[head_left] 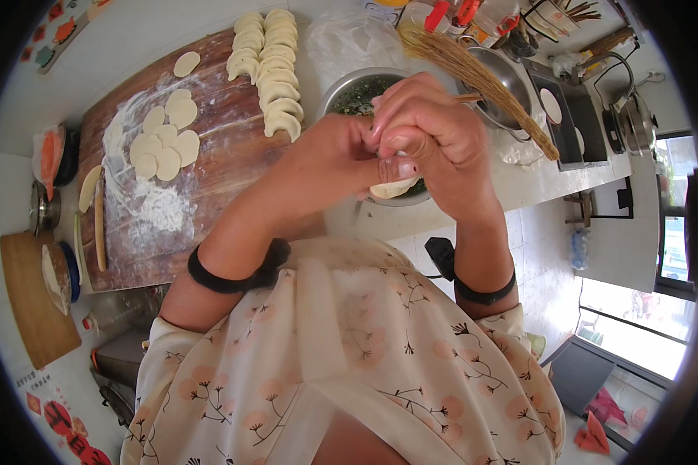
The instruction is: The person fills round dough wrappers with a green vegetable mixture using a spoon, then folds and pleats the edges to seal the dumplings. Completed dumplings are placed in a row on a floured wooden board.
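Note:
Over a metal bowl (335,87) of chopped green filling (357,94), both my hands meet around one pale dumpling (394,189). My left hand (347,147) is closed on its left side, thumb laid along the dough. From the other side my right hand (436,133) pinches it with curled fingers. Most of the dumpling is hidden by my fingers; its lower edge shows below the thumbs. A thin wooden stick end (467,98) pokes out beside my right knuckles; its other part is out of sight.
A floured wooden board (225,167) bears round dough wrappers (167,147), a rolling pin (100,221) and two rows of dumplings (277,74). A clear plastic bag (345,39) lies behind the bowl. Rightward are a straw brush (488,74), a metal basin (498,74) and a sink (585,116).

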{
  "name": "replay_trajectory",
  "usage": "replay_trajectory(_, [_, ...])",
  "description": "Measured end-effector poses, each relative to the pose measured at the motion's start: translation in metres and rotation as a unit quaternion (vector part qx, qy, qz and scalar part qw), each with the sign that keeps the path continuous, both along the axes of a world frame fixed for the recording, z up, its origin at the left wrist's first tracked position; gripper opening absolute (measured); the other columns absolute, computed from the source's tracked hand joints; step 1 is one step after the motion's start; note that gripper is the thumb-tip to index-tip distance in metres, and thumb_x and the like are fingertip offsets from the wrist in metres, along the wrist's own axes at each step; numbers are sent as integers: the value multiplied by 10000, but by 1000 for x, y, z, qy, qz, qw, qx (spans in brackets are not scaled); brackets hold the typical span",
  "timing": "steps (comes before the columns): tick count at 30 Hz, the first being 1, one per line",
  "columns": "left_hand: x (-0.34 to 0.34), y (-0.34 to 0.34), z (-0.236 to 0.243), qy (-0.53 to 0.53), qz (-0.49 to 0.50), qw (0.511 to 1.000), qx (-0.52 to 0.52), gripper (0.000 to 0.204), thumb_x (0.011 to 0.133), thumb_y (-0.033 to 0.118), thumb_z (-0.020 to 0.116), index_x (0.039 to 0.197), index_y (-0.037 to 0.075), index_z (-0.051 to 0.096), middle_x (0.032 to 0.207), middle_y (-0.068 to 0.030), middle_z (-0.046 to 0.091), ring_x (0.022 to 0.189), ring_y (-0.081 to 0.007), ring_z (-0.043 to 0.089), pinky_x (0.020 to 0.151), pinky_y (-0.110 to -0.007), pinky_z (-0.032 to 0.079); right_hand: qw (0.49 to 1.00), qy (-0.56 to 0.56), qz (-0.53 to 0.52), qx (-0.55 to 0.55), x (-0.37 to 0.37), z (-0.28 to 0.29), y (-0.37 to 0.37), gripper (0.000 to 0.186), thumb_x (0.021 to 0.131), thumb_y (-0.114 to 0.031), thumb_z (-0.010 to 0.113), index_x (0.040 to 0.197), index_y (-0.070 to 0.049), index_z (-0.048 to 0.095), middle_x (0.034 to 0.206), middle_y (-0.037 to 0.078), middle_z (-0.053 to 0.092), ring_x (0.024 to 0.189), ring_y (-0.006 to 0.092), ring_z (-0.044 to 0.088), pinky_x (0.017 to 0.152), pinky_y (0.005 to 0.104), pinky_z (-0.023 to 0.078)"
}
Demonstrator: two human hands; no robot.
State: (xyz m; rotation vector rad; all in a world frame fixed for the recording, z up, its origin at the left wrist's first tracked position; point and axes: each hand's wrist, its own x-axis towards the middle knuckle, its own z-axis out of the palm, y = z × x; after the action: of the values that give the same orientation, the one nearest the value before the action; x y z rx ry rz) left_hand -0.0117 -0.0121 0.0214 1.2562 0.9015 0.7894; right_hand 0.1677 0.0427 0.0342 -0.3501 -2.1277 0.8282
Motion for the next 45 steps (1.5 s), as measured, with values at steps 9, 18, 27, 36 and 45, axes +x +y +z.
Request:
replay_trajectory(9, [-10, -3, -3, -67, 2, 998, -5, 159, 918, 182, 711, 966, 35, 674, 784, 40, 622, 661, -31, 536, 571, -210, 434, 996, -30, -52, 61, -9, 4, -6, 250, 931, -188, 615, 781, 9, 646, 884, 109, 647, 898, 237, 585, 793, 323, 468])
replay_trajectory(18, [-4, 23, -8, -59, 10, 997, 58, 173, 924, 112, 684, 1065, 12, 680, 857, 10, 667, 745, -44, 593, 684, -211, 492, 986, 21, -165, 22, -16, 10, -3, 41, 781, 5, 639, 797, -23, 666, 866, 94, 637, 840, 256, 572, 729, 327, 462])
replay_trajectory(27, [8, 43, -6, -80, -4, 994, 77, 217, 899, 55, 680, 1104, -17, 677, 875, -14, 683, 755, -68, 603, 719, -223, 507, 967, -1, -219, 127, -2, 14, 3, 38, 802, -17, 639, 813, -29, 673, 825, 84, 605, 834, 252, 565, 718, 335, 462])
replay_trajectory(36, [23, 43, -6, -27, 32, 995, 91, 195, 871, 65, 722, 1052, 3, 685, 880, -11, 693, 766, -63, 609, 715, -229, 504, 955, 4, -256, 153, 5, 5, 11, 65, 823, -29, 635, 831, -38, 699, 813, 78, 613, 810, 250, 569, 719, 333, 470])
replay_trajectory(45, [27, 45, -9, -8, 83, 979, 186, 188, 882, 128, 738, 1022, 8, 697, 863, -5, 701, 809, -55, 618, 727, -222, 504, 953, 38, -272, 130, 8, 2, 17, 45, 836, -48, 656, 826, -14, 685, 796, 60, 633, 789, 228, 570, 712, 320, 470])
